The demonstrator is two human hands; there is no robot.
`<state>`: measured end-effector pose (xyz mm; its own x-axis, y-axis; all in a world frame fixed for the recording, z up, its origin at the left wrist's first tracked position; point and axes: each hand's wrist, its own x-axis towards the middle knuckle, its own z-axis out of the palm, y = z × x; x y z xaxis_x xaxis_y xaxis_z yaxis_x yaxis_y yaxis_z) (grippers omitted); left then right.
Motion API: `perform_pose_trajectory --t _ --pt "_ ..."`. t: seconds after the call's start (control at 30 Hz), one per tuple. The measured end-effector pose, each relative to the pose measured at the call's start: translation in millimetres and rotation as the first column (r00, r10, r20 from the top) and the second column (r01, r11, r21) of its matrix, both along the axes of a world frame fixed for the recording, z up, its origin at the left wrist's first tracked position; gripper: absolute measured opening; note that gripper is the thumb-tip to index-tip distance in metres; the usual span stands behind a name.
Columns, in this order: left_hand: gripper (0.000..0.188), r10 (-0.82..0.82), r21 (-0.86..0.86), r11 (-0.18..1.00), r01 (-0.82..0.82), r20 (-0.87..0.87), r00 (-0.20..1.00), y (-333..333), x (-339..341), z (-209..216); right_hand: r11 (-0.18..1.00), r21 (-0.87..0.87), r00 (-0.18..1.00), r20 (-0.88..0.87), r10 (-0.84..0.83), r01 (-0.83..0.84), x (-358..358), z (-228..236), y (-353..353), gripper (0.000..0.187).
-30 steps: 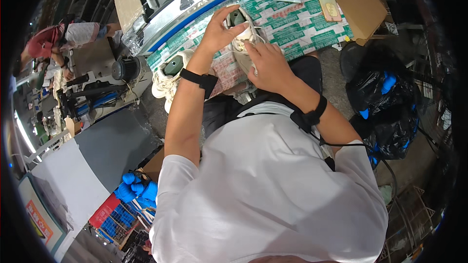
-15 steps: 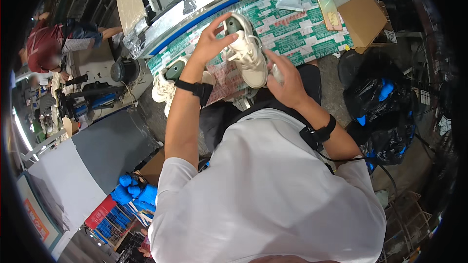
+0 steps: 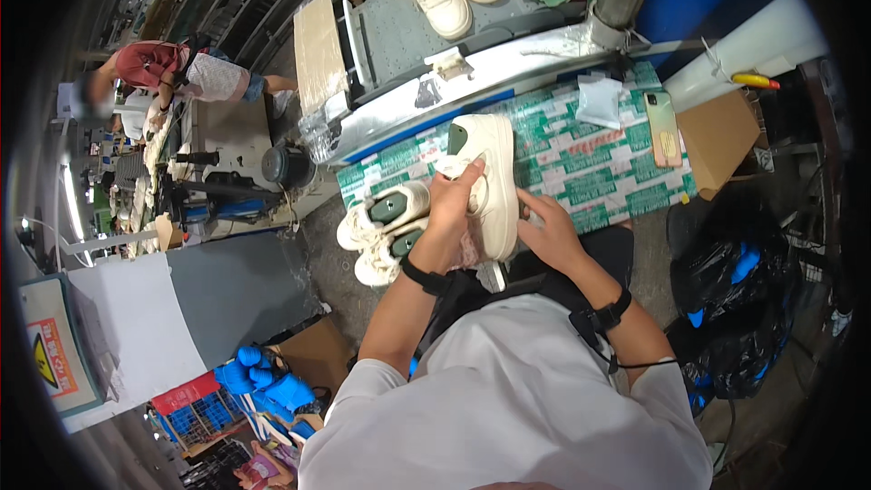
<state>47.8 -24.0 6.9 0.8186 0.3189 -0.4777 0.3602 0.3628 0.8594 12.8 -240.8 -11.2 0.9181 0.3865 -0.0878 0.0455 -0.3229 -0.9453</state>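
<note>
A cream sneaker (image 3: 496, 172) with a dark green lining is held up over the bench, turned so that its side and sole edge show. My left hand (image 3: 455, 198) is closed on its lace area, thumb across the upper. Beside the sole edge, my right hand (image 3: 552, 234) has its index finger reaching to the shoe and its other fingers curled; whatever they hold is hidden. Left of my left wrist sit more cream sneakers (image 3: 388, 207) with green insoles, side by side.
Green-and-white tape covers the bench (image 3: 572, 168), which bears a white packet (image 3: 600, 103) and a phone (image 3: 663, 130). Beyond a metal rail, sneakers (image 3: 440, 2) lie on a grey conveyor. A cardboard box (image 3: 717, 141) and black bags (image 3: 726, 281) stand right. A person (image 3: 195, 73) works far left.
The held sneaker has turned from showing its top to showing its side. My left hand has shifted from the collar to the laces. The view has tilted, bringing the conveyor's sneakers into sight.
</note>
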Motion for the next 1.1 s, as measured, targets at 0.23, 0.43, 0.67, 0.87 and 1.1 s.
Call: perform_pose_trajectory --t 0.23,0.43,0.67,0.87,1.1 --pt "0.059 -0.285 0.644 0.756 0.122 0.156 0.946 113 84 96 0.901 -0.385 0.903 0.43 -0.018 0.202 60 -35 -16 0.06" --pt "0.071 -0.393 0.992 0.056 0.111 -0.08 0.916 250 229 137 0.833 -0.482 0.759 0.639 0.122 0.272 66 -73 -26 0.053" --pt "0.094 -0.259 0.956 0.134 0.262 -0.222 0.94 363 296 57 0.844 -0.476 0.781 0.613 0.117 0.247 73 -68 -22 0.053" --pt "0.096 -0.543 0.961 -0.048 -0.271 0.203 0.815 203 312 43 0.81 -0.534 0.791 0.592 0.153 0.242 79 -68 -23 0.053" --pt "0.08 -0.356 0.739 0.622 0.261 -0.03 0.934 105 423 -41 0.821 -0.496 0.77 0.628 0.114 0.282 78 -64 -23 0.051"
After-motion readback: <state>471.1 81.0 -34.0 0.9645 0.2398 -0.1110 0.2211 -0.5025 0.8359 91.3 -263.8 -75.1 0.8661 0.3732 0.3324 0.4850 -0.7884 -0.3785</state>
